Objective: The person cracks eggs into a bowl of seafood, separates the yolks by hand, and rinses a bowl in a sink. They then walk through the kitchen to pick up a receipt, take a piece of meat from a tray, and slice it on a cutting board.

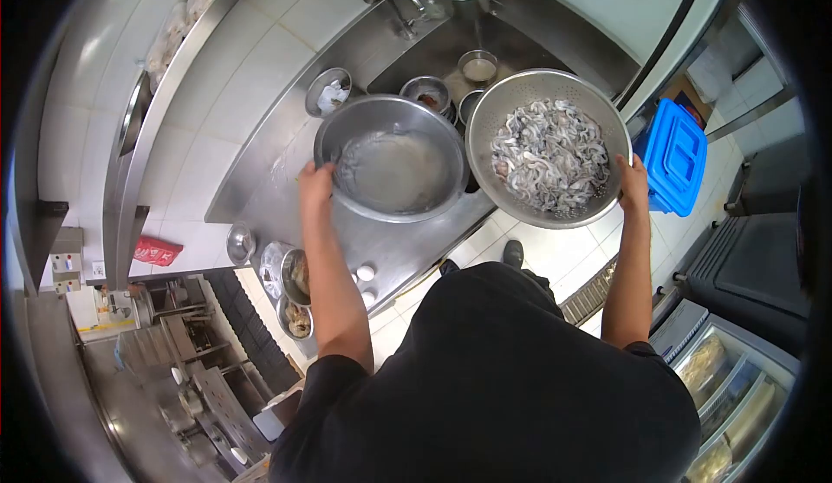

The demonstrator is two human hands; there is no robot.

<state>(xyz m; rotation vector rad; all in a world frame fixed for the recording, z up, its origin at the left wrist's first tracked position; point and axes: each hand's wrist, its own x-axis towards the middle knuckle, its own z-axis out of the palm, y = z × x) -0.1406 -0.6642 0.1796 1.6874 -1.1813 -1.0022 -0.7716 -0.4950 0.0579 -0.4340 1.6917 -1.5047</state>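
My left hand [315,187] grips the left rim of a wide metal bowl [332,141] that holds some cloudy liquid. Level with it on the right, a perforated metal colander [487,132] is held at its right rim by my right hand [633,180]. Inside the colander lies a heap of small greyish-white seafood pieces [550,154] that look like cut squid. The two vessels sit side by side, rims nearly meeting, above the sink's front edge. Whether the bowl rests on the steel counter cannot be made out.
Behind the vessels is a steel sink [529,37] with a tap [403,6] and several small bowls. Another small bowl [328,91] stands on the counter [286,149]. A blue lidded bin [674,158] is at right, a glass-topped freezer [737,396] at lower right.
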